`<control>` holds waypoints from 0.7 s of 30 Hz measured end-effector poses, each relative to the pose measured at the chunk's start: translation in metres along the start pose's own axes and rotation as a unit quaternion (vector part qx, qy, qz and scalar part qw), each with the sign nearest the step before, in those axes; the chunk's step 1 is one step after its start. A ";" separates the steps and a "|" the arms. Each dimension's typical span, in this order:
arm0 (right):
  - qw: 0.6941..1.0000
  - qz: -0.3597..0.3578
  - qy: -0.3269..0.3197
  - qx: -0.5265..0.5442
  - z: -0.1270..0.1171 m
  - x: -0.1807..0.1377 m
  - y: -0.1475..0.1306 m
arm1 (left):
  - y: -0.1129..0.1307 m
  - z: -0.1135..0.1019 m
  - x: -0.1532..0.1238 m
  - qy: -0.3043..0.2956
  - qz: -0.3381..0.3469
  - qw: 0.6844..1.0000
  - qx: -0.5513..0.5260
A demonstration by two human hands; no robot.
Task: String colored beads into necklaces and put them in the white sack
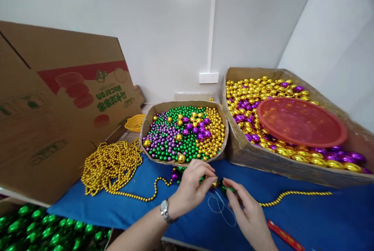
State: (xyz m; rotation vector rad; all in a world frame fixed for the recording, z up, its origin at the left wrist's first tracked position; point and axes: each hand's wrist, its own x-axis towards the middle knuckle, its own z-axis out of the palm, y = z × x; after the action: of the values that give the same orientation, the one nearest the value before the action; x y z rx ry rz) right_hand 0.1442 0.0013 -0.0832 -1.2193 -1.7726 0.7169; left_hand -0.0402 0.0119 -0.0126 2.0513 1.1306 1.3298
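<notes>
My left hand, with a silver watch on its wrist, is closed in a pinch at a gold bead. Just to its right, my right hand is closed on a dark green bead, partly hidden by the fingers. A thin white thread hangs in loops below and between the two hands. Behind my left hand lies a purple bead, beside green ones. From there a gold bead strand runs left; another gold strand emerges beyond my right hand.
A cardboard box of small mixed beads stands ahead. At right, a larger box carries a red basin. A gold strand pile and macaron carton are left. A red tool lies on blue cloth.
</notes>
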 end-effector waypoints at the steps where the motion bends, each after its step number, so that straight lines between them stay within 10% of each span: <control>1: 0.999 -0.047 0.021 -0.018 -0.001 0.006 -0.008 | 0.003 0.003 0.002 -0.011 0.014 1.000 0.005; 10: 0.970 -0.118 -0.083 -0.194 0.036 -0.006 0.024 | 0.012 -0.014 0.012 0.091 0.001 0.996 -0.009; 21: 0.995 0.010 -0.075 0.063 0.002 0.002 -0.028 | 0.006 0.008 -0.006 0.074 -0.060 0.981 -0.167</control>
State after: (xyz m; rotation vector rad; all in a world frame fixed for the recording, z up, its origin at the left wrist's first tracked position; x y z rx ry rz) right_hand 0.1297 -0.0065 -0.0608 -1.1257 -1.8088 0.9391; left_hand -0.0314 0.0039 -0.0147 1.6438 0.9944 1.5146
